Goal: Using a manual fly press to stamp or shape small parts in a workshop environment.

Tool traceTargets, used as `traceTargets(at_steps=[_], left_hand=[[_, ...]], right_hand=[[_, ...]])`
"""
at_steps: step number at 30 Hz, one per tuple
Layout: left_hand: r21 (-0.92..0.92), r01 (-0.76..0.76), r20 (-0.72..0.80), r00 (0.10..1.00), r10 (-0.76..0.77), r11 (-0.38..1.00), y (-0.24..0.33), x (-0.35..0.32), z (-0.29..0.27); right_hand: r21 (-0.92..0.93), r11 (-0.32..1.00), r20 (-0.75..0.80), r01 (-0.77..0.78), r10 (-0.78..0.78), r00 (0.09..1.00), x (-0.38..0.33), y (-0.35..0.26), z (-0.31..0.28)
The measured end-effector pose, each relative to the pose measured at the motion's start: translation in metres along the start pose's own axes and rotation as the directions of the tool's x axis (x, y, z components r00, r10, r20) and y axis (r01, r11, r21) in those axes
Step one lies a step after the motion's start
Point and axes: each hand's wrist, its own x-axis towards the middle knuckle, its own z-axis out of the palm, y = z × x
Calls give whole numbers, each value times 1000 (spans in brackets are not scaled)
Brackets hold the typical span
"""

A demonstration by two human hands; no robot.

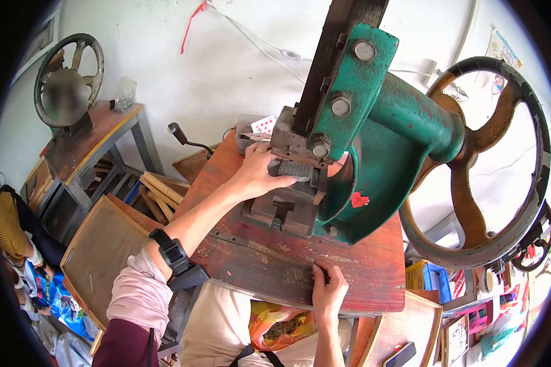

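Head view: my left hand (pixel 260 174) at 12 o'clock, fingers closed narrow on small grey ridged piece (pixel 295 170) sitting on die block (pixel 288 205) under ram (pixel 300 137) of green press (pixel 379 122). Right hand (pixel 328 287) at 6 o'clock, curled flat on red bench (pixel 373 269) edge, holding nothing. Risk, my judgement: fingertips in pinch zone; flywheel (pixel 477 165) at 3 o'clock turning would drop ram on them. Piece could skew, jam.

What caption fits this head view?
Left hand feeds a small grey piece into a green press; right hand rests on red table.
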Motion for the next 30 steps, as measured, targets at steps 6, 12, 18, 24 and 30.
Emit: traceTargets(at_steps=[6, 12, 18, 24, 30], left_hand=[[57, -71, -110, 991, 77, 996, 3, -3, 4], [127, -49, -171, 983, 71, 991, 10, -18, -5], [90, -95, -255, 960, 116, 991, 22, -60, -25], [17, -194, -256, 948, 191, 981, 51, -125, -34], [-177, -106, -165, 983, 77, 979, 57, -178, -1]], right_hand=[[9, 1000, 2, -9, 9, 1000, -1, 3, -1], [28, 1000, 9, -3, 2, 1000, -3, 7, -1], [61, 996, 18, -57, 56, 998, -1, 2, -2], [97, 989, 9, -112, 112, 994, 0, 3, -1], [140, 976, 6, -165, 166, 986, -2, 1, 3]])
